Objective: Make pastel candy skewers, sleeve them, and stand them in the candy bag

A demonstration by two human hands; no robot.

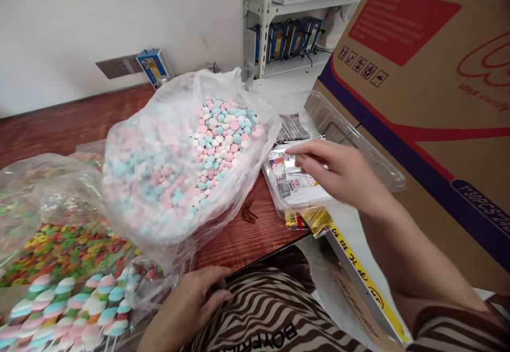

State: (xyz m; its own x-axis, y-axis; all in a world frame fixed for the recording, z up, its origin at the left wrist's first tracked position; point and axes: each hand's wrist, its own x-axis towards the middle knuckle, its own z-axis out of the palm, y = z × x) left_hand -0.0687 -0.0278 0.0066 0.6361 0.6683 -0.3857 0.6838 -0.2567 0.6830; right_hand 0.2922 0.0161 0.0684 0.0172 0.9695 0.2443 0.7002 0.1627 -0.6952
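Observation:
My right hand (342,174) reaches over a clear plastic tray (282,203), fingers stretched towards thin white sticks (295,142). Nothing shows held in it. Printed paper (292,179) lies in the tray below the fingers. My left hand (191,301) rests by the table's front edge, its fingers loosely bent and apart, with nothing visible in them. To its left lie several candy skewers (75,309), stacked with pink, blue and white pieces on sticks. A large open plastic bag (149,155) holds pink, blue and white candies (223,134).
Another bag (59,198) contains colourful ring-shaped gummies (71,248). Small gold twist ties (249,211) lie on the red-brown table (251,243). A bundle of gold strips (316,220) is below the tray. A big cardboard box (422,91) stands at right, with a shelf (265,22) behind.

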